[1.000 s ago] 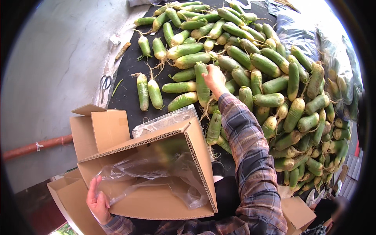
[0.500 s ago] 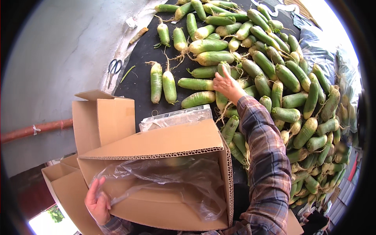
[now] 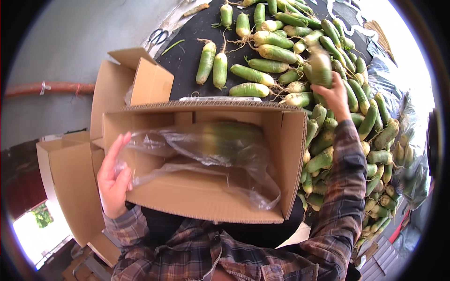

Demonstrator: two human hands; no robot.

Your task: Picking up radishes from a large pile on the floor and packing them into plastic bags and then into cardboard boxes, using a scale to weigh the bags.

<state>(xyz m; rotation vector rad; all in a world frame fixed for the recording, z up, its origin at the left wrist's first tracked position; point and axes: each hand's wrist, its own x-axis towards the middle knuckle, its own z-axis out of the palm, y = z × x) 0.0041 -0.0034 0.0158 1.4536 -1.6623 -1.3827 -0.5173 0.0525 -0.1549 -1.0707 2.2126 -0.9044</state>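
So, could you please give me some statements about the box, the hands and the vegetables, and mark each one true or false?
1. The right hand grips a green radish lifted above the pile. True.
2. The cardboard box has a clear plastic bag inside it. True.
3. The left hand holds a pair of scissors. False: it rests on the left edge of the box; the scissors lie on the dark sheet far from both hands.
4. The radishes in the pile are red and round. False: they are long, green and whitish.
5. A second open box stands behind the first one. True.
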